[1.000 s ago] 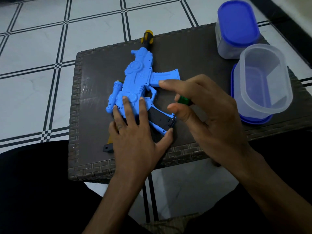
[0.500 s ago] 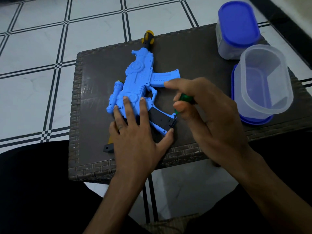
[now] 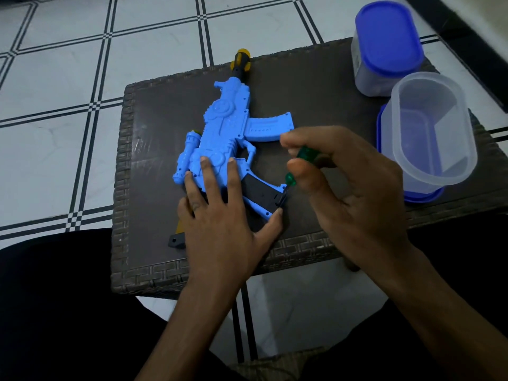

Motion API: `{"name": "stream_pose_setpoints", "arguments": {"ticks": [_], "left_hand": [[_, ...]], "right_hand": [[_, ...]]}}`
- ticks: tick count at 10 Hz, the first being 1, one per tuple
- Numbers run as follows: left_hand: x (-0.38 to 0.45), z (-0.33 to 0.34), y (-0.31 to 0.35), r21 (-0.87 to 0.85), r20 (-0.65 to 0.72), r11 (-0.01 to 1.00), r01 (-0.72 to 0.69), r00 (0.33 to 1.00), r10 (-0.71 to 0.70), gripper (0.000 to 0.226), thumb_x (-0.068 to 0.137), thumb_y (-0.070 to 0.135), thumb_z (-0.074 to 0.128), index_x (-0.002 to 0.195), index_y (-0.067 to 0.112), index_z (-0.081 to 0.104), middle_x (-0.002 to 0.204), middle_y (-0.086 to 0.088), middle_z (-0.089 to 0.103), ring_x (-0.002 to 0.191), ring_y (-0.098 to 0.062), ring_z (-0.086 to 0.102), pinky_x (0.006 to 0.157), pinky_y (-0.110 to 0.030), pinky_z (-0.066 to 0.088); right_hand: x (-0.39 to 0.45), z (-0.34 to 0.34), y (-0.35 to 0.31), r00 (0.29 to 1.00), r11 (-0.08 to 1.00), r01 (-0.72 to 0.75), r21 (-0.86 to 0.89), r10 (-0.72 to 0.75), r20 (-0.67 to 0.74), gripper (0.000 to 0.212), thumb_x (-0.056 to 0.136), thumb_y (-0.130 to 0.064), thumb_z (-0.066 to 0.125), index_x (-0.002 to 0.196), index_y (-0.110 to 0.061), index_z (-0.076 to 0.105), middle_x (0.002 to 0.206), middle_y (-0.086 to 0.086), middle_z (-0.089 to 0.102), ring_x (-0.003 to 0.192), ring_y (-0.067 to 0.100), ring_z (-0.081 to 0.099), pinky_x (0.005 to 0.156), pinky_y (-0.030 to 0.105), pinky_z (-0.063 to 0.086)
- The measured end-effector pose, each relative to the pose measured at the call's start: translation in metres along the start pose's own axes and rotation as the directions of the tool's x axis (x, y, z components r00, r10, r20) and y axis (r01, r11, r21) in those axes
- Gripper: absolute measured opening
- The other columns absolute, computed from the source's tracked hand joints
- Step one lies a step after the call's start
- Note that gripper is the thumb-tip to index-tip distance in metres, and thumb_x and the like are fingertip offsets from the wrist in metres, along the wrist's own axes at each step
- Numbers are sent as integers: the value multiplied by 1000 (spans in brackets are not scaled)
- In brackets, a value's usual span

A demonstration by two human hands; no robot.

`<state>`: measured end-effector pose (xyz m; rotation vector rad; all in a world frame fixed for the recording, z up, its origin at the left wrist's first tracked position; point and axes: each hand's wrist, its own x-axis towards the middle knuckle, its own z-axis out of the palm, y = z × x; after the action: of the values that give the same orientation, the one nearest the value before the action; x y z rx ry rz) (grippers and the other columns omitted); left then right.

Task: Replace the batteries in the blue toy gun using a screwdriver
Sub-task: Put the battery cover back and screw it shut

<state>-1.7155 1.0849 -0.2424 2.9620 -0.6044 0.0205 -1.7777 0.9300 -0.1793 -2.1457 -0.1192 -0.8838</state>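
The blue toy gun (image 3: pixel 225 125) lies flat on a small dark wicker table (image 3: pixel 154 127), muzzle pointing away from me. My left hand (image 3: pixel 220 215) presses flat on the gun's rear half, fingers straight, thumb against the end of the grip. The grip's black battery cover (image 3: pixel 261 193) shows between thumb and fingers. My right hand (image 3: pixel 349 188) pinches a green-handled screwdriver (image 3: pixel 305 155) between thumb and fingers. Its dark shaft runs down to the lower end of the black cover; the tip itself is too small to see.
An open clear plastic container (image 3: pixel 431 127) stands on its blue lid at the table's right edge. Behind it stands a closed container with a blue lid (image 3: pixel 387 39). White tiled floor surrounds the table. My dark-clothed legs sit at the near edge.
My right hand has come lower and closer to the grip, bringing the screwdriver's shaft down onto the black cover's end. My left hand and the gun have stayed put.
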Motion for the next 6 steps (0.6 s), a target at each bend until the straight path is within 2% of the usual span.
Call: {"name": "stream_pose_setpoints", "arguments": {"ticks": [1,2,3,4,5,6], "left_hand": [[0,0,0,2,2,1000,0,1000,0,102,79,83,24,160,20,21,167,-21,11,150,-48,18,112,-59,28],[0,-1,0,2,0,1000,-3,1000,3,102,79,83,24,160,20,22,166,-21,12,150,-48,18,111,-58,29],[0,-1,0,1,4,1000,2,1000,-2,102,79,83,24,160,20,21,167,-21,11,150,-48,17,112,-58,28],[0,0,1,4,4,1000,6,1000,-6,103,79,84,23,160,21,21,167,-21,11,150,-48,18,112,-58,28],[0,-1,1,-3,4,1000,0,1000,0,103,79,83,24,160,21,20,167,-21,10,150,-48,17,112,-58,27],[-1,-1,1,-4,8,1000,2,1000,-2,103,78,83,23,160,21,19,167,-21,10,151,-48,15,113,-58,26]], "right_hand": [[-3,-1,-2,1000,1000,3,14,-3,8,27,98,2,49,121,5,62,124,9,64,119,16,62,101,31,49],[-2,-2,-3,1000,999,-1,35,0,10,28,98,2,53,125,2,60,117,9,68,108,16,67,92,34,54],[0,-1,-3,1000,1000,7,-20,-6,21,33,98,-6,59,130,-10,54,106,6,67,92,16,65,82,33,54],[0,-2,1,1000,995,24,-95,-22,18,27,97,-13,63,124,-11,63,99,6,64,87,15,62,78,31,52],[-1,-1,1,998,996,56,-76,-53,39,26,98,-12,60,123,-5,63,111,7,66,104,17,63,92,31,52],[-2,-1,-2,997,998,57,-17,-56,51,29,98,0,52,126,3,60,126,9,63,121,15,60,103,30,47]]}}
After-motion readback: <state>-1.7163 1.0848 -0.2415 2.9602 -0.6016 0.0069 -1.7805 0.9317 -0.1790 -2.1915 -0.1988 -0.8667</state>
